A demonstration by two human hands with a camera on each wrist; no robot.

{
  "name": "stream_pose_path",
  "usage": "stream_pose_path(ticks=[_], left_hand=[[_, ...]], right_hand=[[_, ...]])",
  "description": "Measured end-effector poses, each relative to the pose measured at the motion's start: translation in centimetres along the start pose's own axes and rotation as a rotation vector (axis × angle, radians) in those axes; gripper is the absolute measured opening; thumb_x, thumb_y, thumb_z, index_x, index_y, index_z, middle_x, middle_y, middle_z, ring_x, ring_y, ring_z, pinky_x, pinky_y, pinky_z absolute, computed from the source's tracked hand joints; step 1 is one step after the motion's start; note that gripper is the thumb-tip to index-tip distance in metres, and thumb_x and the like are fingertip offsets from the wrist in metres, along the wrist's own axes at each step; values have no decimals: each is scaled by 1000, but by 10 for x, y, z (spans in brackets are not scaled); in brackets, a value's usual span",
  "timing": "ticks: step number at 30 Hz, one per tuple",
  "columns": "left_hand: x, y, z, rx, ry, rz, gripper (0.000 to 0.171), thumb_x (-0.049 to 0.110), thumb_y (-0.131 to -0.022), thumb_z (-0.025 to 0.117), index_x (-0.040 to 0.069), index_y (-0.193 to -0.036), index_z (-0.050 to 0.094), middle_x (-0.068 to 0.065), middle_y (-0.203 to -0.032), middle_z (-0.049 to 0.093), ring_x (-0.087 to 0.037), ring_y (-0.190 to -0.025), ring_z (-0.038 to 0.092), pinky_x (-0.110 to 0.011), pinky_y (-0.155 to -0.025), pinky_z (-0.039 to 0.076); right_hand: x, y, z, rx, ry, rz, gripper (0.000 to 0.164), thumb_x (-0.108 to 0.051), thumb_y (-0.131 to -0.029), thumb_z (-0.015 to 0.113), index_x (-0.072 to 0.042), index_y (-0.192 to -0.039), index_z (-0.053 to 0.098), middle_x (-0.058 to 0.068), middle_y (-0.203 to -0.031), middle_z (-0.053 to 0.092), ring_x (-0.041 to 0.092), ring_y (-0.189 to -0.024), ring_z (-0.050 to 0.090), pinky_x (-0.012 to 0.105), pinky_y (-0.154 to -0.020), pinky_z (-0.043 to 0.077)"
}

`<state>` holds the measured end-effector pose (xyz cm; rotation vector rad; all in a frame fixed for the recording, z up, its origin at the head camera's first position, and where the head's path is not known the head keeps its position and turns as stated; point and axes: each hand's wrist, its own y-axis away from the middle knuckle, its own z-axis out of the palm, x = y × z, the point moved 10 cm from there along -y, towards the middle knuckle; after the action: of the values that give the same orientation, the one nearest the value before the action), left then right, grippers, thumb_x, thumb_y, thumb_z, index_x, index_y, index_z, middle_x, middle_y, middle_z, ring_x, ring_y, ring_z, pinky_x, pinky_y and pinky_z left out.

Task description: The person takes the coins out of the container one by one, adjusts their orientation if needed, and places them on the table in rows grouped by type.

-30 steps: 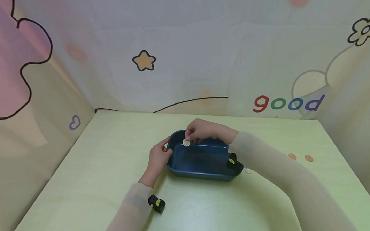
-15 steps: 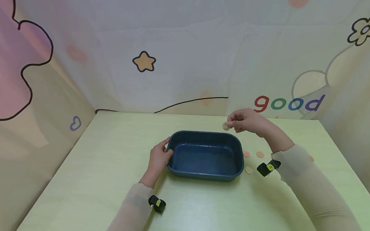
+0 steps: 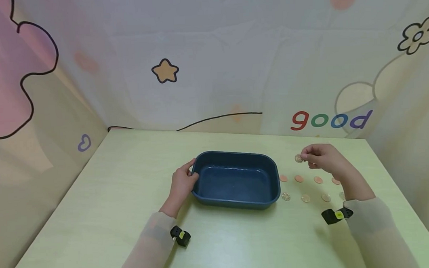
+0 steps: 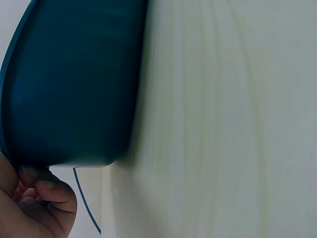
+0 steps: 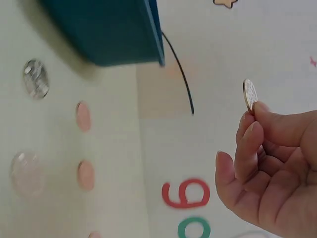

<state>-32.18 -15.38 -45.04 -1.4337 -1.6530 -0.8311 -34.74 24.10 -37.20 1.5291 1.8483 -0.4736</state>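
A deep blue plastic bin (image 3: 236,203) with rounded corners stands on the table. My left hand (image 3: 182,184) grips its left end, the thumb at the rim and the fingers outside; the left wrist view shows curled fingers (image 4: 57,196) at the bin's wall. To the right of the bin, my right hand (image 3: 321,156) is raised, pinching a shiny coin (image 3: 298,158) between thumb and fingertips. The right wrist view shows that coin (image 5: 250,95) nearly edge-on. Below this hand lie a row of copper-coloured coins (image 3: 298,179) and a row of pale, silvery coins (image 3: 305,198).
The pale green table (image 3: 220,243) meets a printed cloth backdrop (image 3: 211,77) at the back and on both sides. My right forearm (image 3: 372,227) overlaps the right ends of the coin rows. A small black camera (image 3: 337,215) is strapped at that wrist.
My right hand has moved from over the bin out to the right, still pinching the coin, and more coins on the table show now. The left hand and bin have stayed put.
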Motion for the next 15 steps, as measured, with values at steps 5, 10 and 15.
stream_pose_path(ticks=[5, 10, 15], left_hand=[[0, 0, 1, -2, 4, 1, 59, 1, -86, 56, 3, -145, 57, 3, -64, 36, -12, -56, 33, -23, -54, 29], [0, 0, 0, 1, 2, 7, 59, 1, -86, 56, 3, -145, 57, 4, -64, 36, -12, -56, 33, -22, -54, 29], [1, 1, 0, -1, -3, 1, 59, 2, -86, 57, 3, -145, 57, 4, -63, 36, -12, -56, 33, -23, -54, 29]], right_hand=[[39, 18, -13, 60, 9, 65, 36, -22, -106, 52, 11, -119, 59, 2, -95, 63, 13, -86, 58, 15, -73, 53], [83, 38, -28, 104, 29, 146, 39, -22, -107, 51, 15, -120, 57, 3, -93, 65, 15, -84, 59, 18, -69, 52], [118, 55, -41, 100, 37, 209, 42, -22, -107, 49, 18, -120, 55, 4, -92, 63, 12, -82, 59, 19, -68, 52]])
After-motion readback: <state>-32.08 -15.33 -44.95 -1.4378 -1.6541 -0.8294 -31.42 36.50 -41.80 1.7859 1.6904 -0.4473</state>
